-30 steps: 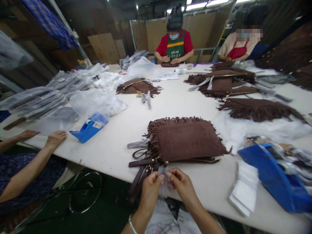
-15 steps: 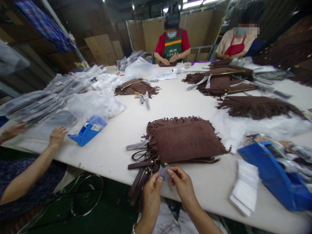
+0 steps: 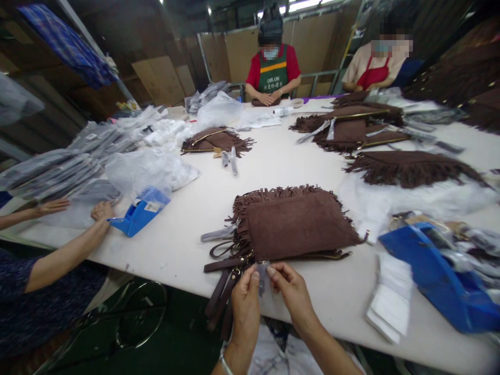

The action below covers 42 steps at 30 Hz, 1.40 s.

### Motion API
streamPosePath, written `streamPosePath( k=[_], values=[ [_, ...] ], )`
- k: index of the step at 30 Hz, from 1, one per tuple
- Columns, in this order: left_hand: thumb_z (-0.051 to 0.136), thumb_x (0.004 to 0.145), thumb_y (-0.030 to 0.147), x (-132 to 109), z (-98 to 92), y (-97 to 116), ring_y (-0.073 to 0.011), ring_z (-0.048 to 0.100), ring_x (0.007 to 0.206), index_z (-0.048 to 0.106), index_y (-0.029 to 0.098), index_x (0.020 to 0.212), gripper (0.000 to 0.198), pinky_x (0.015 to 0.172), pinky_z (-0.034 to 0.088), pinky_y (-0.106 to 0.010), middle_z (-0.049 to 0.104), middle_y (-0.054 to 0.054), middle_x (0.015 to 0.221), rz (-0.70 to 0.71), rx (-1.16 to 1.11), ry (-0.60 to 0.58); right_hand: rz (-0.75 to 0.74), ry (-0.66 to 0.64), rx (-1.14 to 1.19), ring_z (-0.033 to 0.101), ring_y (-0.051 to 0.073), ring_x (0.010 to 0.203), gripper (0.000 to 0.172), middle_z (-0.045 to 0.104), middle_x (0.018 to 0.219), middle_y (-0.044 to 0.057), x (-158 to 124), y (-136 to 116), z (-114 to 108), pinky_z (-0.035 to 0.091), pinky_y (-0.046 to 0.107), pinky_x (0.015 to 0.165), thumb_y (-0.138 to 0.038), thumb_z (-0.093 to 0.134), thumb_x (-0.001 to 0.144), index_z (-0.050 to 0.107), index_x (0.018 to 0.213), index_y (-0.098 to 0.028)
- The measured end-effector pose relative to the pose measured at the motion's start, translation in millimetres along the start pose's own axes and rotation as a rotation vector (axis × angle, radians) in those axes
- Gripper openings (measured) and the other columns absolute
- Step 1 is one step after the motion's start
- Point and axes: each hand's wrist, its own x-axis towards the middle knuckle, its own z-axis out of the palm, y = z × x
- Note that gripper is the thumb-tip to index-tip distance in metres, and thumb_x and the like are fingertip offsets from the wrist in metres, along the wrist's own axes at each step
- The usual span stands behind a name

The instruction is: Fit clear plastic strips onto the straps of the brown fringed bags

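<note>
Small translucent plastic strip (image 3: 262, 272): near edge of white table (image 3: 175, 245), beside brown fringed suede bag (image 3: 297, 224). Pinched between fingertips of my left hand (image 3: 245, 299) and right hand (image 3: 291, 294). Likely light, limp, slippery; hold by side edges.

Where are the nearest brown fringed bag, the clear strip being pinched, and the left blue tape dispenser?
brown bag (image 3: 297, 224): head view, middle of its flat front.
clear strip (image 3: 261, 273): head view, stretch between the fingertips.
blue tape dispenser (image 3: 136, 220): head view, its side wall.
</note>
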Motion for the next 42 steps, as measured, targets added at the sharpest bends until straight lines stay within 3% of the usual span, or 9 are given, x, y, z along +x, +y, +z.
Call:
streamPosePath(
  k=[8,16,20,24,28,36,39,42],
  values=[
    [0.066,0.079,0.041,2,11.5,10,-0.0222,0.064,0.090,0.070,0.014,0.105,0.037,0.080,0.047,-0.031,0.072,-0.010,0.099,-0.102,-0.208,-0.018,-0.001,0.030,0.034,0.046,0.012,0.056,0.032,0.053,0.061,-0.003,0,-1,2,0.037,0.022,0.052,-0.048,0.063,0.081,0.061,0.082,-0.017],
    [0.071,0.075,0.033,2,18.7,18,-0.0120,0.057,0.069,0.068,0.014,0.087,0.023,0.065,0.042,-0.022,0.066,-0.003,0.079,-0.158,-0.344,-0.047,-0.050,0.044,-0.005,0.050,0.013,0.058,0.028,0.058,0.067,-0.001,-4,-7,1,0.040,0.023,0.053,-0.045,0.061,0.083,0.062,0.089,-0.017],
    [0.072,0.073,0.030,5,24.0,17,-0.0102,0.054,0.063,0.065,0.015,0.078,0.017,0.059,0.038,-0.021,0.060,0.001,0.069,-0.148,-0.351,-0.004,-0.188,0.070,-0.192,0.059,0.016,0.072,0.020,0.065,0.080,0.002,-10,-10,0,0.045,0.025,0.064,-0.038,0.055,0.089,0.062,0.091,-0.020],
    [0.071,0.069,0.023,8,28.5,16,-0.0111,0.054,0.065,0.060,0.016,0.068,0.013,0.063,0.041,-0.022,0.060,0.001,0.068,-0.120,-0.359,0.032,-0.470,0.090,-0.487,0.060,0.019,0.085,0.017,0.064,0.091,0.005,-14,-12,2,0.046,0.029,0.076,-0.026,0.046,0.094,0.062,0.098,-0.020],
    [0.069,0.070,0.024,7,30.0,15,-0.0141,0.056,0.069,0.061,0.016,0.069,0.011,0.066,0.043,-0.024,0.063,-0.001,0.071,-0.054,-0.274,0.064,-0.663,0.083,-0.690,0.059,0.020,0.083,0.021,0.061,0.088,0.006,-16,-9,4,0.046,0.031,0.074,-0.017,0.041,0.095,0.060,0.101,-0.019],
    [0.050,0.088,0.037,-6,23.9,20,-0.0191,0.059,0.078,0.065,0.019,0.080,0.025,0.073,0.043,-0.028,0.067,-0.004,0.080,0.166,0.209,0.065,-0.656,0.077,-0.721,0.060,0.019,0.084,0.021,0.062,0.090,0.006,-16,-5,3,0.049,0.031,0.075,-0.013,0.041,0.094,0.058,0.104,-0.019],
    [0.047,0.089,0.036,-5,19.0,23,-0.0205,0.060,0.084,0.067,0.019,0.088,0.026,0.079,0.043,-0.030,0.069,-0.006,0.089,0.186,0.254,0.000,-0.674,0.076,-0.753,0.060,0.019,0.083,0.022,0.062,0.088,0.006,-16,-4,4,0.049,0.031,0.073,-0.012,0.040,0.093,0.058,0.103,-0.019],
    [0.057,0.084,0.035,2,14.2,24,-0.0194,0.059,0.079,0.068,0.018,0.082,0.021,0.074,0.044,-0.029,0.068,-0.005,0.082,0.113,0.159,-0.055,-0.690,0.057,-0.776,0.060,0.020,0.084,0.022,0.062,0.089,0.007,-16,-5,3,0.050,0.033,0.075,-0.011,0.040,0.093,0.058,0.103,-0.019]
  ],
)
